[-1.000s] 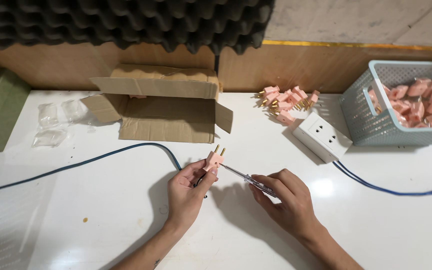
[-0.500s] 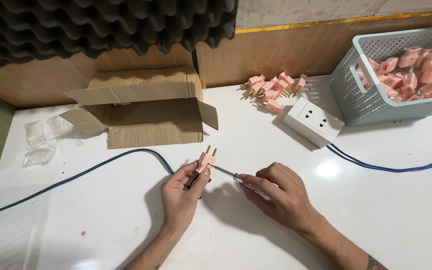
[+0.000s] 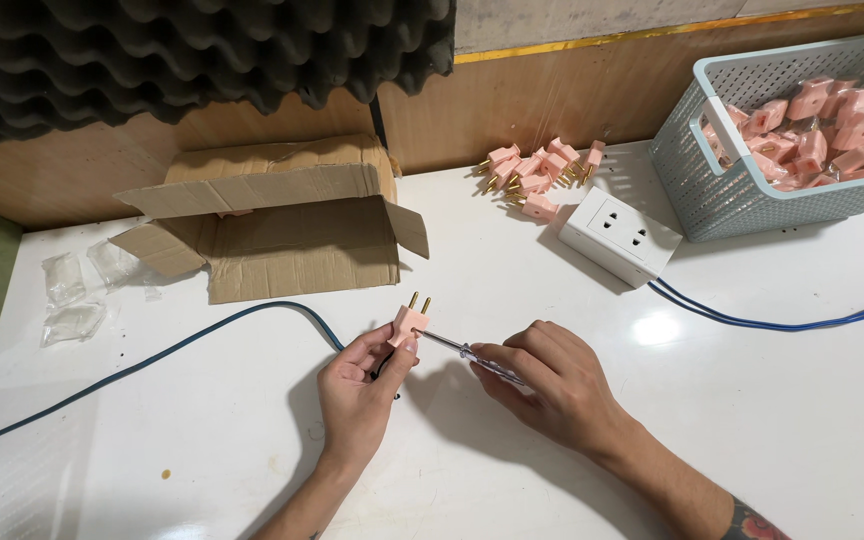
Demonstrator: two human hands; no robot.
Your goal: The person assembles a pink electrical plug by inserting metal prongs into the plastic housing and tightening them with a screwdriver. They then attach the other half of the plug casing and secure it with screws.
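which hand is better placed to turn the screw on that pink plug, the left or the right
Probably the right hand: it grips the screwdriver, whose tip meets the pink plug. The left hand pinches the plug, prongs up, steadying it.

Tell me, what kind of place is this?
Likely a small assembly workbench for electrical plugs. The left hand holds a pink plug while the right hand works a screwdriver on it; more lie in a pile and a basket.
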